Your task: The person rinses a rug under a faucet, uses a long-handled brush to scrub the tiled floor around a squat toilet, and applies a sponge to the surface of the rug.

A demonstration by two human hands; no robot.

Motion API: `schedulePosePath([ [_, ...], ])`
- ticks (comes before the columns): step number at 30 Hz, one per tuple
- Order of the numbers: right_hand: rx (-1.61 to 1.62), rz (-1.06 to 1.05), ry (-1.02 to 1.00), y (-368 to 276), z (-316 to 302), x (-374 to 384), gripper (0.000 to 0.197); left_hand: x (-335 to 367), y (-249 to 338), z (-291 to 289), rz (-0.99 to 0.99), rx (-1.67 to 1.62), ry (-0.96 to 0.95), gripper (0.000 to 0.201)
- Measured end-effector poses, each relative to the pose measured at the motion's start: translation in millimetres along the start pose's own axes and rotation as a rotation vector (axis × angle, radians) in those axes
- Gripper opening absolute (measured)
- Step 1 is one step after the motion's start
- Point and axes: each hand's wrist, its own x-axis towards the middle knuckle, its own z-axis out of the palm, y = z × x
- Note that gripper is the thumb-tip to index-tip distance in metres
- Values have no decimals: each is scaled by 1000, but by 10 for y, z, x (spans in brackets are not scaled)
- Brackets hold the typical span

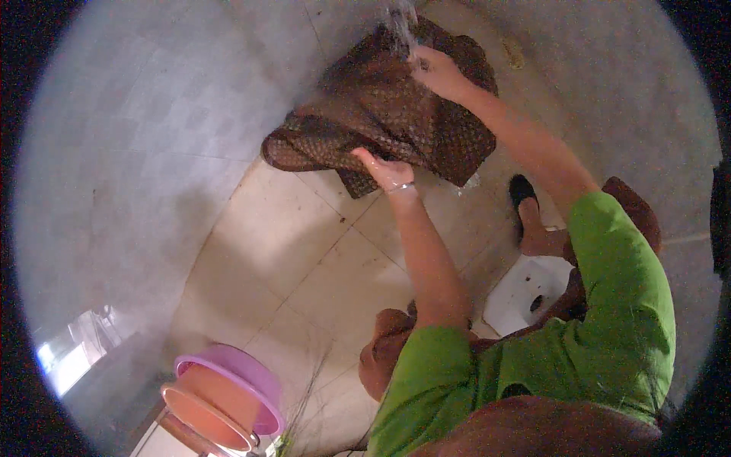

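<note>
A large brown patterned cloth [381, 99] hangs in folds over the tiled floor at the top of the view. My left hand [390, 172], with a thin band at its wrist, grips the cloth's near edge; the thumb shows, while the other fingers are partly hidden. At the far side, my right hand [440, 73] is closed on the cloth, its fingertips hard to see in the splash. Running water [400, 24] falls onto the cloth just beyond that hand.
A purple basin [228, 364] and an orange basin [209, 415] lean together at the lower left. To the right, a white squat toilet pan [521, 293] sits in the floor, near my foot in a dark slipper [522, 190]. Grey walls [145, 152] close in on both sides.
</note>
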Motion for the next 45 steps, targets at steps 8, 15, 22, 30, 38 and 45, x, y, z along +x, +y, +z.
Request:
schedulePosePath([
  [8,79,-388,-124,-885,-362,-962,8,-274,36,527,-124,-29,-399,54],
  [15,-289,-41,-13,-159,130,65,42,-94,-637,592,-190,292,97,23],
  [22,-138,-268,-34,-350,394,-945,52,490,-719,-80,-62,136,-236,28],
  [30,-457,174,-19,-74,111,-3,51,102,-840,209,-181,354,-98,30],
  [38,-467,96,-329,-507,261,-437,51,-79,-559,169,-193,1,-39,27],
  [45,-236,-2,-177,-441,464,-664,53,228,-508,-238,-185,-15,-522,26],
])
